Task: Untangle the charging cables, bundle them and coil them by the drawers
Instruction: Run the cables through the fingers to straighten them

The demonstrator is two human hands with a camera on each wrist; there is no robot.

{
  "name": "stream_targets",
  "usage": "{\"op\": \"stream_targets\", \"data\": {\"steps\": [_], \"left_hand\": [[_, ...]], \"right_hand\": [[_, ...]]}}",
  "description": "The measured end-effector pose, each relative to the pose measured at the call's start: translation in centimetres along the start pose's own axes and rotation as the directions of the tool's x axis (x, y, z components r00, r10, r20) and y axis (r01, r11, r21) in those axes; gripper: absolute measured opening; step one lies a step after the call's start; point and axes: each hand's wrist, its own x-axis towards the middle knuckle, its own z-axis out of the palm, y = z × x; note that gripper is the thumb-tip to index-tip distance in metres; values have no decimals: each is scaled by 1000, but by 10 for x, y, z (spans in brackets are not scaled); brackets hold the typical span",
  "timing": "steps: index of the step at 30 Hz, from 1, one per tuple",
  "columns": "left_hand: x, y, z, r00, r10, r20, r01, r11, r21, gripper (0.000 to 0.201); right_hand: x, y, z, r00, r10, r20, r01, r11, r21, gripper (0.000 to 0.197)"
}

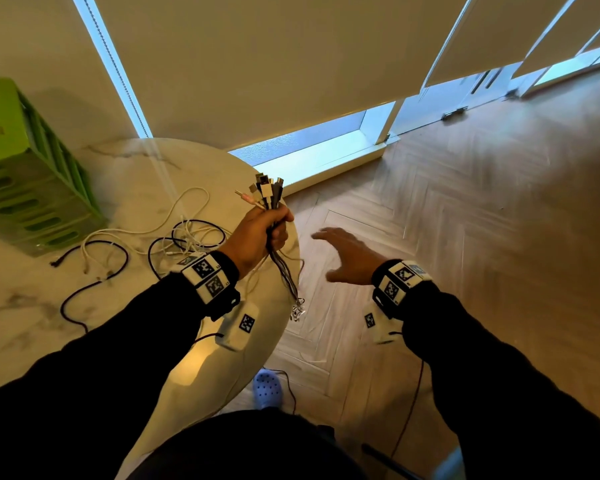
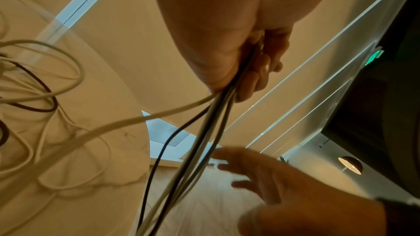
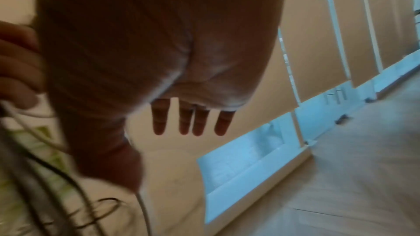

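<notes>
My left hand [image 1: 264, 233] grips a bundle of charging cables [image 1: 269, 194] in a fist above the table's right edge, with the plug ends sticking up out of the fist. The strands [image 2: 204, 128] run down out of the fist, and some hang past the table edge [image 1: 286, 275]. The rest of the black and white cables [image 1: 160, 239] trail in loose loops across the marble tabletop [image 1: 32, 306]. My right hand [image 1: 347, 254] hovers over the floor to the right of the bundle, fingers [image 3: 200, 121] spread straight, holding nothing.
A green drawer unit [image 1: 25, 174] stands at the table's far left. Beyond the rounded table edge lies wooden herringbone floor [image 1: 465, 202], with blinds and low windows [image 1: 312, 147] behind. My light blue shoe [image 1: 267, 386] shows below the table.
</notes>
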Motion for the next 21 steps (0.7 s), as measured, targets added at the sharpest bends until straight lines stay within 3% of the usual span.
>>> {"op": "stream_targets", "data": {"steps": [2, 4, 6, 9, 13, 15, 18, 21], "left_hand": [[-2, 1, 7, 999, -3, 36, 2, 1000, 25, 31], [-4, 5, 14, 998, -10, 65, 8, 999, 39, 30], [-6, 11, 17, 997, -30, 74, 29, 1000, 9, 29], [-11, 20, 19, 994, -46, 100, 49, 998, -31, 29], [-18, 29, 19, 990, -28, 141, 29, 1000, 0, 30], [-19, 32, 17, 987, -5, 158, 2, 1000, 19, 30], [-17, 38, 13, 992, 35, 123, -35, 999, -2, 29], [-14, 43, 4, 991, 106, 83, -102, 993, -50, 25]], "right_hand": [[-2, -38, -5, 993, -99, 62, 95, 994, 63, 94], [-4, -64, -8, 982, -125, 138, 97, 976, 195, 88], [-2, -75, -7, 966, -129, 223, 30, 916, 399, 69], [3, -83, 3, 977, -129, 172, 6, 817, 577, 29], [6, -81, 10, 968, -152, 201, -17, 756, 654, 21], [5, -75, 9, 957, -177, 231, -13, 768, 641, 18], [8, -55, 14, 974, -74, 214, -59, 830, 555, 15], [10, -27, 24, 988, 85, 127, -118, 952, 284, 17]]}}
